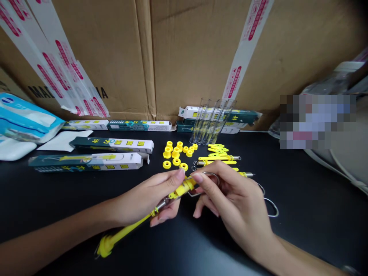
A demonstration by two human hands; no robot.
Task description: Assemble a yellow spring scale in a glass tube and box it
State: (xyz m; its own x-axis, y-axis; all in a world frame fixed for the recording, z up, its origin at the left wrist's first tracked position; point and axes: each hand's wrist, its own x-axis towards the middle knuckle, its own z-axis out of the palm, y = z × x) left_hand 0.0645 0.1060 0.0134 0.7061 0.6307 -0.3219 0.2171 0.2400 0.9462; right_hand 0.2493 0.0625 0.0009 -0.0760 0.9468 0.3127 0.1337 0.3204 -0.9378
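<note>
My left hand (161, 191) is closed around a tubular spring scale (135, 227) with yellow plastic parts and a metal spring section. The scale slants from lower left up to the right, its yellow hook end hanging below my left wrist. My right hand (235, 207) pinches a bent metal wire loop (211, 175) between thumb and fingers, at the yellow cap (184, 188) on the scale's upper end. The fingers partly cover where loop and cap meet, so I cannot tell how far the wire is fitted.
Yellow caps and rings (176, 152) lie behind my hands, beside yellow strips with springs (220, 158). Several clear tubes (205, 122) stand upright. Spring-scale boxes (94, 161) are at left, near a blue tissue pack (31, 117). Wire loops (271, 207) lie right; a large carton (184, 57) forms the back.
</note>
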